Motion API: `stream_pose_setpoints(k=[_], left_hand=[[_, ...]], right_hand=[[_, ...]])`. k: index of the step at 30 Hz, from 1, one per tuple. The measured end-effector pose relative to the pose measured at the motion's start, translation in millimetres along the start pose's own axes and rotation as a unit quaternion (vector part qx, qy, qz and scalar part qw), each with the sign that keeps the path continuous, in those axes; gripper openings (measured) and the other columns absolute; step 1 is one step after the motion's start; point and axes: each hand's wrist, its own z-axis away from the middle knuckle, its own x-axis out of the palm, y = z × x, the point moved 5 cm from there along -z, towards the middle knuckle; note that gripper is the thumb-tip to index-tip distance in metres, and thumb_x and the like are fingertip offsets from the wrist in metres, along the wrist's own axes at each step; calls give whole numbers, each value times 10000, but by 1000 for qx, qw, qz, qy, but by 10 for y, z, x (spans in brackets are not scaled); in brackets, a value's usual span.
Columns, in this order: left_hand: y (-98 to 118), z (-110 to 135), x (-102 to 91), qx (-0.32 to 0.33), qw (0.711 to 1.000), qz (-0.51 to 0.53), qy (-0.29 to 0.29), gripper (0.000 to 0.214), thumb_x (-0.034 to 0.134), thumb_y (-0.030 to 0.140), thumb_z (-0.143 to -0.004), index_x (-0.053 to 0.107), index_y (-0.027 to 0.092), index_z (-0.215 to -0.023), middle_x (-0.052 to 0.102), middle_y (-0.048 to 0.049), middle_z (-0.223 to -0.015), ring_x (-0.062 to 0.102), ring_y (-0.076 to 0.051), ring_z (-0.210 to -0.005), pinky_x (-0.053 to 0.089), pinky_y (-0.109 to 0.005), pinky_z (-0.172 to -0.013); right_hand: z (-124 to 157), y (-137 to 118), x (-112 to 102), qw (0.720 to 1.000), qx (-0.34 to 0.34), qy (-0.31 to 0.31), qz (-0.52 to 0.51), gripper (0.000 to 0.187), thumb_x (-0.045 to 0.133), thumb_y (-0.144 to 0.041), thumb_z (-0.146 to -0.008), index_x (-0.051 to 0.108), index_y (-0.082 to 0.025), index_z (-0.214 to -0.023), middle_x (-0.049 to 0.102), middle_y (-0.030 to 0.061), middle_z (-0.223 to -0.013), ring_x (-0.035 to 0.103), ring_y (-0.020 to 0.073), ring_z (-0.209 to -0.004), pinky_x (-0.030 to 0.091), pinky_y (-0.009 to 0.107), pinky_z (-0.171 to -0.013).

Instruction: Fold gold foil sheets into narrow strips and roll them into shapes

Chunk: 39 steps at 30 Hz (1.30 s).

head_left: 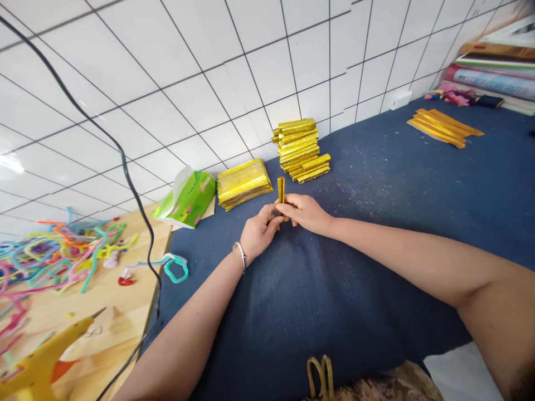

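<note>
Both my hands meet over the dark blue cloth (376, 223) and pinch a narrow folded gold foil strip (281, 189) that stands upright between them. My left hand (261, 229), with a silver bangle at the wrist, grips its lower end with closed fingers. My right hand (307, 211) closes on the same end from the right. Just beyond the strip lie a flat stack of gold foil sheets (243, 182) and a tall pile of folded gold strips (300, 147).
A green tissue pack (190, 199) lies left of the sheets. A wooden board (83, 312) at the left holds coloured pipe cleaners (54, 256), a yellow glue gun (42, 362) and a black cable (125, 167). More gold strips (443, 127) and stacked books (493, 72) lie far right. White tiled wall behind.
</note>
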Motion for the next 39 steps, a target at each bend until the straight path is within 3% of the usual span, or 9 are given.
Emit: stream_pose_setpoints(k=[5, 10, 14, 18, 20, 23, 28, 34, 39], left_hand=[[-48, -10, 21, 4, 1000, 24, 2, 217, 440, 372, -924, 553, 190, -886, 589, 28, -682, 545, -83, -574, 427, -183, -574], [-71, -12, 25, 1, 997, 73, 2, 229, 451, 357, -919, 548, 179, -814, 570, 26, -671, 523, -75, -548, 418, -183, -554], [-82, -20, -28, 7, 992, 105, 64, 174, 544, 318, -869, 545, 197, -995, 578, 31, -733, 532, -74, -569, 437, -191, -572], [-85, -8, -97, 16, 982, 130, 139, 485, 637, 277, -801, 423, 232, -1234, 594, 25, -835, 545, -75, -602, 456, -196, -585], [-65, 10, -132, 8, 977, 130, 168, 520, 661, 282, -785, 414, 232, -1239, 579, 28, -824, 530, -71, -592, 436, -184, -555], [0, 43, -188, -12, 973, 115, 200, 367, 668, 323, -785, 490, 205, -1084, 529, 42, -742, 481, -61, -557, 392, -168, -510], [78, 73, -231, -38, 972, 95, 212, 196, 615, 334, -830, 499, 188, -889, 494, 49, -662, 453, -58, -534, 383, -171, -509], [22, 65, -166, -13, 965, 165, 201, 335, 600, 316, -843, 503, 219, -1148, 596, -1, -813, 568, -101, -625, 486, -221, -574], [5, 68, -154, -2, 960, 193, 205, 432, 626, 341, -826, 485, 239, -1222, 621, -29, -928, 606, -130, -728, 517, -244, -621]], right_hand=[[2, -92, -76, 991, -73, 59, 95, 346, 430, -369, -912, 582, -164, -677, 518, -5, -709, 472, 115, -717, 343, 237, -669], [-19, -52, -85, 994, -66, 53, 71, 329, 428, -370, -914, 593, -162, -719, 510, -21, -686, 452, 109, -686, 316, 235, -651], [-26, -24, -97, 996, -50, 51, 60, 315, 424, -365, -916, 598, -159, -752, 518, -34, -659, 446, 102, -644, 295, 232, -614], [-15, -85, -95, 989, -69, 53, 116, 270, 469, -323, -899, 603, -159, -731, 541, -19, -687, 475, 107, -675, 309, 231, -632], [-4, -121, -75, 981, -88, 53, 166, 265, 477, -309, -898, 599, -162, -715, 540, -11, -694, 483, 110, -685, 318, 233, -646], [12, -134, -23, 967, -107, 39, 228, 250, 467, -312, -910, 622, -176, -769, 559, 0, -725, 506, 121, -720, 333, 236, -674], [27, -114, 28, 957, -112, 26, 266, 242, 461, -341, -918, 650, -201, -859, 608, 18, -801, 549, 142, -798, 362, 249, -720], [25, -108, -60, 972, -77, 87, 205, 187, 565, -302, -849, 573, -222, -1018, 649, -4, -883, 581, 143, -797, 399, 258, -703], [46, -152, -148, 956, -81, 151, 237, 246, 597, -264, -808, 501, -201, -1025, 622, 13, -947, 576, 137, -771, 404, 258, -658]])
